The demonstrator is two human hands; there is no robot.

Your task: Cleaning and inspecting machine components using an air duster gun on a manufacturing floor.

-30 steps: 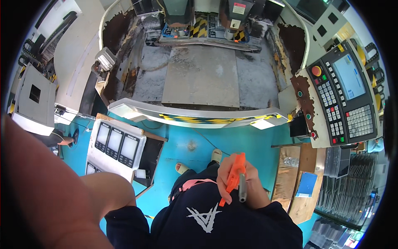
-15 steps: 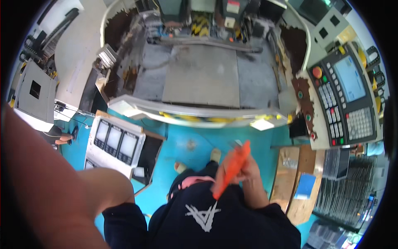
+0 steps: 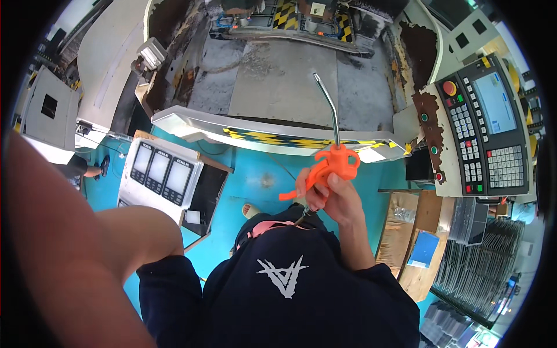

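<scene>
My right hand is closed around an orange air blow gun in front of my body. Its bent metal nozzle points up and away, over the machine's front edge. An orange lever sticks out to the left, past my fingers. Below the grip, a hose fitting hangs near my waist. My left arm is bent and raised close at the left side. The left hand itself lies outside the picture.
Ahead is a machine bed behind a front rim with a yellow-black striped strip. A control panel stands at the right, above a wooden shelf and racked sheets. At left, a cart holds black-framed panels.
My right hand has turned the blow gun from a slanted, blurred position so its nozzle now points up and away. My view has shifted slightly; the left arm stays raised.
</scene>
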